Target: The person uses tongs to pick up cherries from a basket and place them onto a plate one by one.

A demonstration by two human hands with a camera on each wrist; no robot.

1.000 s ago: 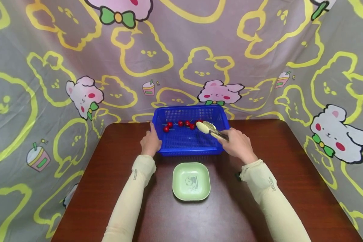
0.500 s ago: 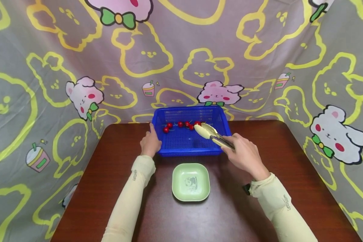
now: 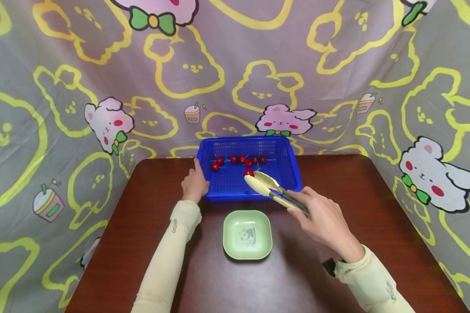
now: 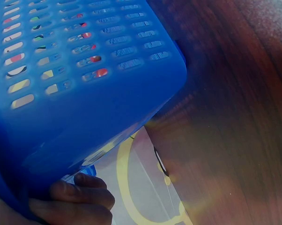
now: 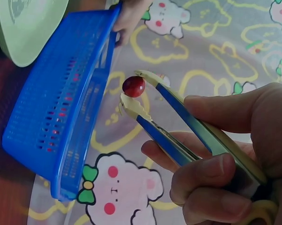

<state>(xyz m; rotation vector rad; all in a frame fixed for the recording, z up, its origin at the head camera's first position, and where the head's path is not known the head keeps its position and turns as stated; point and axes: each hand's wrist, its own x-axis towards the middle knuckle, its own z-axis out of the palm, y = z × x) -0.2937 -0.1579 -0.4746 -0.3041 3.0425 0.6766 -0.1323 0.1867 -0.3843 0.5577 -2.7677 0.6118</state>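
My right hand (image 3: 327, 221) grips a pair of tongs (image 5: 178, 122) with cream tips and metal arms. Pinched between the tips is one red cherry (image 5: 133, 86), held above the front part of a blue plastic basket (image 3: 243, 194). My left hand (image 3: 195, 184) holds the basket's left rim. In the left wrist view its fingers (image 4: 80, 199) curl at the rim, beside the slotted wall. Several cherries (image 3: 233, 160) with stems lie inside toward the back of the basket. A square light-green dish (image 3: 247, 254) with a panda print sits in front of it.
The basket and dish stand on a dark brown wooden table (image 3: 149, 243). A patterned cloth (image 3: 203, 87) with cartoon animals hangs behind and on both sides, close to the basket's far edge.
My right hand has drawn back toward me and to the right. The tongs have come up from the cherries with one between their tips. My left hand has stayed in place.
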